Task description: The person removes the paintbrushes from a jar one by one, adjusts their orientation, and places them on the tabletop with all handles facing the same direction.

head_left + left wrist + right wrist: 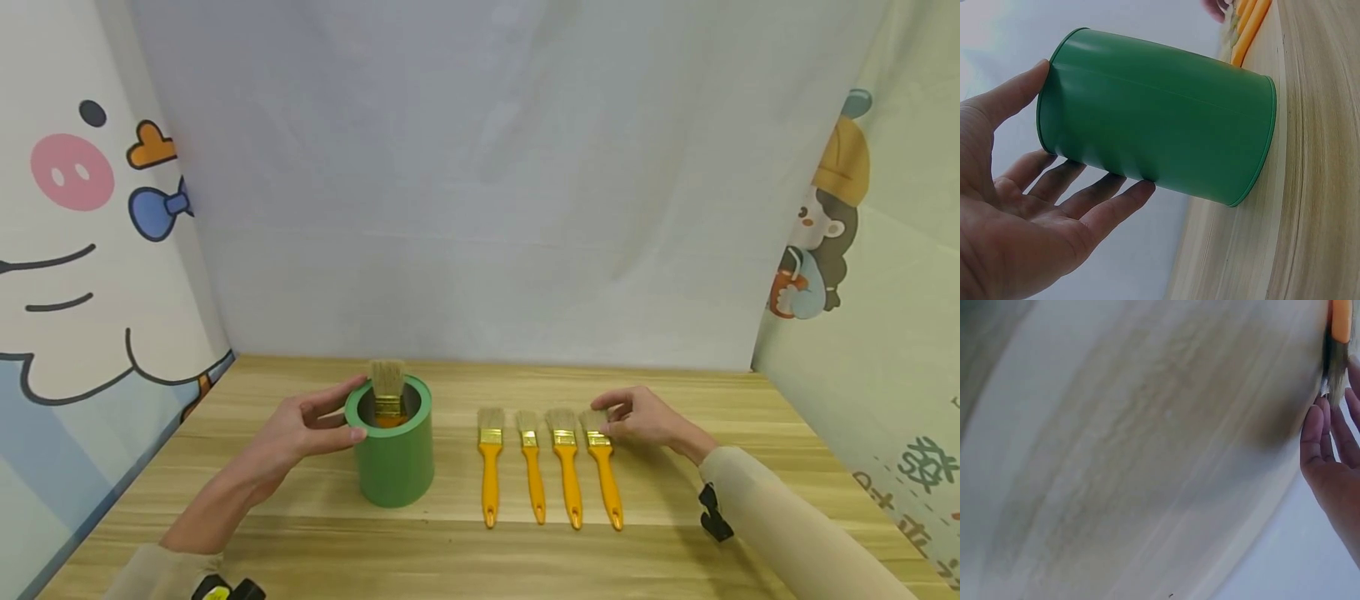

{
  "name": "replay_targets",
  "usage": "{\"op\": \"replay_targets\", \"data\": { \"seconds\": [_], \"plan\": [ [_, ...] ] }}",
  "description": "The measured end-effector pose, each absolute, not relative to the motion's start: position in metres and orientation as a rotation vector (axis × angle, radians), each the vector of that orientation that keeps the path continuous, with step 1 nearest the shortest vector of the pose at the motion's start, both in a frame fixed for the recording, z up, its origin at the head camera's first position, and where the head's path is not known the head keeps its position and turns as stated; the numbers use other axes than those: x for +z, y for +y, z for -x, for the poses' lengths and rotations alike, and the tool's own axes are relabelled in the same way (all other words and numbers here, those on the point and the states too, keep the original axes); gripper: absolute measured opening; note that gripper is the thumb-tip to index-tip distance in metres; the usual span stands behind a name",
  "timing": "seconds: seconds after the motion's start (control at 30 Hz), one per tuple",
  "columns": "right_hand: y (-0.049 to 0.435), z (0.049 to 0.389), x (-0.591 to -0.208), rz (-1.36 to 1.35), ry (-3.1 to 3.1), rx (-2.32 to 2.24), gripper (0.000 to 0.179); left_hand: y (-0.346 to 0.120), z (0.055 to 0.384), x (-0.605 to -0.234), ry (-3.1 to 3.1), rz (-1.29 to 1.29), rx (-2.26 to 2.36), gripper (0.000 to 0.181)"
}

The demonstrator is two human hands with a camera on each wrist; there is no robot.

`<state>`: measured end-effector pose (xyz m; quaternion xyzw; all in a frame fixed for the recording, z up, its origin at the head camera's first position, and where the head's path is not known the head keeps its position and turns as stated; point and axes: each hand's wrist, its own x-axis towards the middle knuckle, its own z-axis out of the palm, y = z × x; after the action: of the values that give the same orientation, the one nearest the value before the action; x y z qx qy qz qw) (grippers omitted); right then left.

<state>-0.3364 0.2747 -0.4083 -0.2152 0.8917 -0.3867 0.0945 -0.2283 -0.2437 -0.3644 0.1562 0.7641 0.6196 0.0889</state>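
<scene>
On the left of the wooden table stands a green can (396,471), upright. My left hand (300,429) grips it near the rim; the left wrist view shows the thumb on one side of the can (1154,119) and the fingers on the other. Inside it stands a paintbrush (387,382), bristles up, its handle mostly hidden. At the right end of a row of orange-handled paintbrushes, my right hand (647,419) pinches the bristle end of the last paintbrush (606,479), which lies on the table. In the right wrist view this brush (1341,325) is partly cut off.
Three more paintbrushes lie side by side between the can and the right hand: a left one (490,475), a narrower one (534,475) and a wide one (567,475). A pale curtain (480,208) hangs behind the wooden table (450,558), with printed cloths at both sides.
</scene>
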Motion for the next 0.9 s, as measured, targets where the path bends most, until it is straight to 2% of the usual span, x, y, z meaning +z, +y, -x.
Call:
{"op": "replay_targets", "data": {
  "seconds": [0.23,0.4,0.9],
  "plan": [
    [0.274,0.335,-0.394,0.641,2.735,-1.122,0.042,-0.243,0.229,-0.361,2.281,-0.473,1.832,0.080],
    [0.264,0.330,-0.376,0.681,2.772,-1.172,0.037,-0.243,0.230,-0.361,2.277,-0.478,1.829,0.080],
    [0.179,0.308,-0.341,0.998,2.657,-1.243,0.026,-0.243,0.227,-0.363,2.276,-0.471,1.834,0.081]
  ]
}}
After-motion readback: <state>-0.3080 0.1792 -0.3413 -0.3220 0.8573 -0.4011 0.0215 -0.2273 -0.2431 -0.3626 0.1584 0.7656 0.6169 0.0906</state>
